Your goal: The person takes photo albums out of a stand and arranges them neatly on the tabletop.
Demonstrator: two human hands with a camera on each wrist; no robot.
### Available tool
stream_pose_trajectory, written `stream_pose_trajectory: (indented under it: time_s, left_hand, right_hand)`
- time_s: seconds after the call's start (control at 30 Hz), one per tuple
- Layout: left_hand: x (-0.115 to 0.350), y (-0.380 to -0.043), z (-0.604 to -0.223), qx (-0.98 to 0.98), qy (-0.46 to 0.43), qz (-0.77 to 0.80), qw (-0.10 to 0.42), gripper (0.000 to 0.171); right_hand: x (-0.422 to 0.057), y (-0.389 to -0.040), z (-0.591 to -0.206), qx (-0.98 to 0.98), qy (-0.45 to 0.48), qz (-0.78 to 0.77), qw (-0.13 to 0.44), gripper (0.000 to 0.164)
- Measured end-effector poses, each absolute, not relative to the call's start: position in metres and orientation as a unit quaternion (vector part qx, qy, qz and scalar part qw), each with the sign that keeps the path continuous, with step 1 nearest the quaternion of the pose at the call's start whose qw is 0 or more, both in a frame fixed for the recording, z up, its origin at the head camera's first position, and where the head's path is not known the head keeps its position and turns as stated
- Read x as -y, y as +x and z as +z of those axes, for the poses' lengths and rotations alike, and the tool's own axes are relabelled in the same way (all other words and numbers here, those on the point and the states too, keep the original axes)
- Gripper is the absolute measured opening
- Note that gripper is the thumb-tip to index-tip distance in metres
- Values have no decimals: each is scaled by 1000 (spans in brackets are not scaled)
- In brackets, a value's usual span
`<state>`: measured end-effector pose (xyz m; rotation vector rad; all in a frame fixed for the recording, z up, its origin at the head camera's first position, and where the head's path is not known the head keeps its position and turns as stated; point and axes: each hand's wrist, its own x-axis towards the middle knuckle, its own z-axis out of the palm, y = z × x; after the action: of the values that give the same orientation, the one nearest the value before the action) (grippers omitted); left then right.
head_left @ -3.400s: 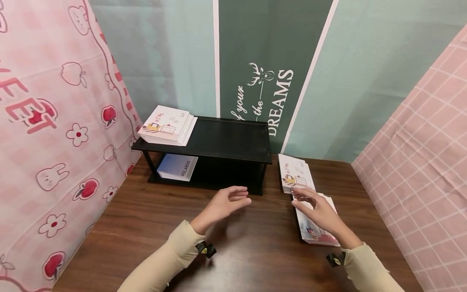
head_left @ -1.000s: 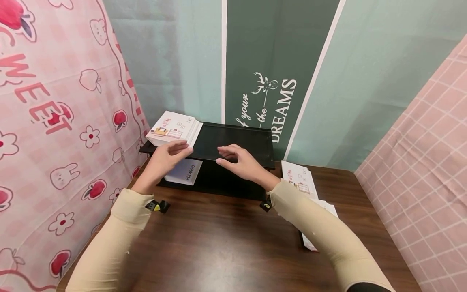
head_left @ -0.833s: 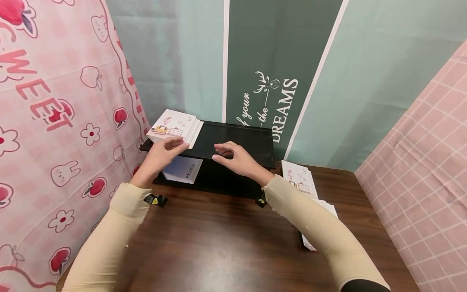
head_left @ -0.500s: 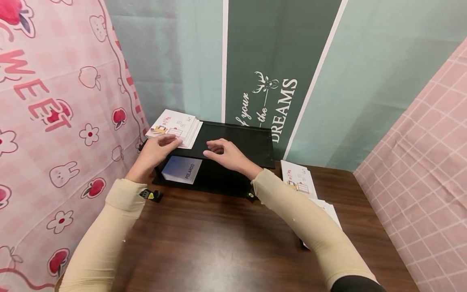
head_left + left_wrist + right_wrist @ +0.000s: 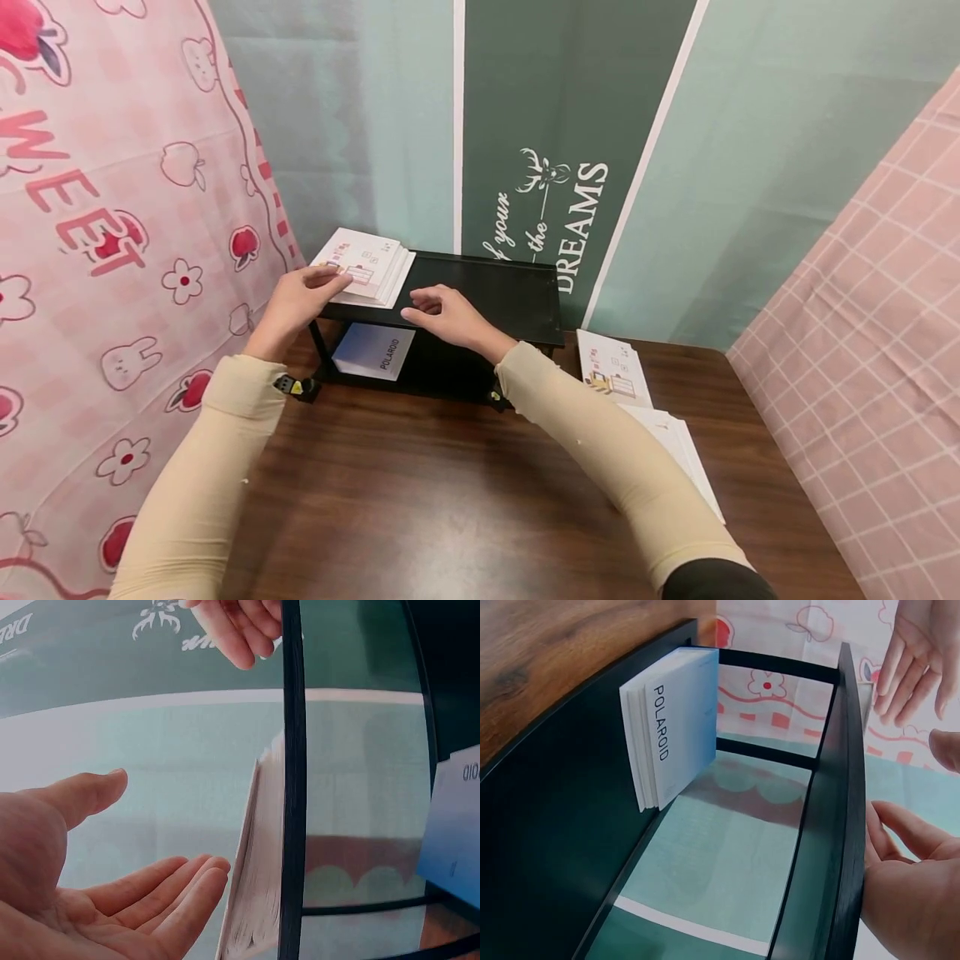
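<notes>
A stack of white books (image 5: 367, 265) with a cartoon picture on the top cover lies at the left end of the black two-tier shelf (image 5: 495, 292). My left hand (image 5: 298, 298) is at the stack's front left, its fingers fairly straight and overlapping the cover in the head view. In the left wrist view its fingertips come close to the books' edges; contact is unclear. My right hand (image 5: 450, 317), fingers loosely bent and holding nothing, hovers at the shelf's front edge, right of the stack. On the lower tier sits a blue-and-white book stack (image 5: 667, 727) marked POLAROID.
Right of the shelf, on the brown wooden table (image 5: 420, 500), lies another white book stack (image 5: 611, 367) with the same cartoon cover. Nearer, more white books (image 5: 686, 454) are partly hidden by my right sleeve. Patterned pink cloths hang at both sides, a green one behind.
Both hands have come from over the table and the right-hand books to the shelf. In the last second they shifted leftward, the left hand reaching the upper stack's front left. The books look unmoved.
</notes>
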<state>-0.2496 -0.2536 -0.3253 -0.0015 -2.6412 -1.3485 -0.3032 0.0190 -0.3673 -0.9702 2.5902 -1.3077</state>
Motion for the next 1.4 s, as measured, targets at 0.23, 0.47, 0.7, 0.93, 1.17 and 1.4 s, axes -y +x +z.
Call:
stream_pose_trajectory:
  time_s: [0.23,0.47,0.7,0.93,1.17,1.4]
  left_hand:
    - [262,-253,-324,882,22,-459,103,66]
    - [269,-255,-322,894,34,-426,137,64]
    - [271,-261,-330,899,41,-395,186,55]
    - [272,-270,-337,900,61,-373,219,54]
    - [280,-278,-339,911,77,-359,189,57]
    - [287,-282,-343,926,83,-348,122,70]
  right_hand:
    - [-12,-308,-367,-848,-307,-430,41,55]
    - [-6,-314,-366,-853,-289,-434,32,55]
    - [1,-317,-367,-853,-281,-438,34,56]
    - [7,-318,-369,-856,-268,-441,19,57]
    - [15,-321,-371,-871,-251,-423,-5,58]
    - [20,-322,-373,-879,-224,-419,-25,58]
